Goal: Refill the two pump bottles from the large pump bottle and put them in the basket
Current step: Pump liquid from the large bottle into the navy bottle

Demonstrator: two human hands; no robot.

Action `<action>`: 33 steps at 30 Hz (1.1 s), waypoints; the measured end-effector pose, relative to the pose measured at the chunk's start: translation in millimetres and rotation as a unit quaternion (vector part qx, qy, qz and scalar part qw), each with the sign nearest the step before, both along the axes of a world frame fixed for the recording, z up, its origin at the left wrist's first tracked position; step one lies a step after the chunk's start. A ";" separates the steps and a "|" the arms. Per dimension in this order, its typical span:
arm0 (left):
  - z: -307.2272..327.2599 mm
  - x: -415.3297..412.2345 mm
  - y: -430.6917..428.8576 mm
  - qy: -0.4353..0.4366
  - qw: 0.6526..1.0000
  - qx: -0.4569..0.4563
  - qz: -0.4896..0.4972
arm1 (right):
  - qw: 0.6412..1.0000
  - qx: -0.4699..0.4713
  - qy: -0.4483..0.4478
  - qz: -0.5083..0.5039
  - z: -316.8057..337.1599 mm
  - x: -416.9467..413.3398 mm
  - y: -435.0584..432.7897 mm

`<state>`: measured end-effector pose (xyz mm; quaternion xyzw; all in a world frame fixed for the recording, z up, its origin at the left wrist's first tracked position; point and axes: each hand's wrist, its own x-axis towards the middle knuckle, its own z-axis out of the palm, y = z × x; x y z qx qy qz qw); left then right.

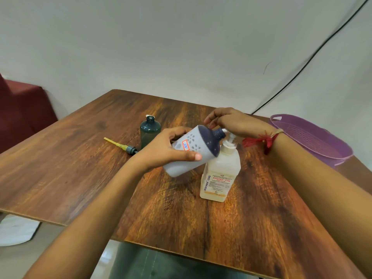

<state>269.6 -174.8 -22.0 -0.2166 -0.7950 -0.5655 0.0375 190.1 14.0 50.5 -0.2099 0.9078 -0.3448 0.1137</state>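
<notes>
- Left hand (171, 148) is gripping a tilted grey bottle (187, 152), its neck at the spout.
- Right hand (227, 121) is curling its fingers over the head of the large pump bottle (221, 174).

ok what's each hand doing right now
Left hand: grips the tilted small bottle.
Right hand: fingers curled over the pump of the big bottle.

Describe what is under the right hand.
The large pump bottle stands under the right hand, its white spout at the open neck of the tilted grey bottle. The hand covers the pump's top; contact there is hidden.
</notes>
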 end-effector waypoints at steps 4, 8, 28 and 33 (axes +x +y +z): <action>-1.1 0.7 -0.1 0.001 1.000 0.016 -0.004 | 0.999 -0.009 -0.028 0.015 -0.4 -1.5 -1.2; -6.5 -0.7 0.4 -0.011 0.999 0.034 0.000 | 0.999 -0.030 -0.024 0.005 -10.7 -1.6 -0.6; -9.3 -0.1 -1.3 -0.003 1.000 0.017 0.013 | 1.000 0.015 0.023 0.004 -0.7 -0.7 0.7; -10.0 0.8 -1.8 -0.004 1.000 0.019 0.006 | 1.000 -0.012 0.016 0.006 -7.2 3.4 0.2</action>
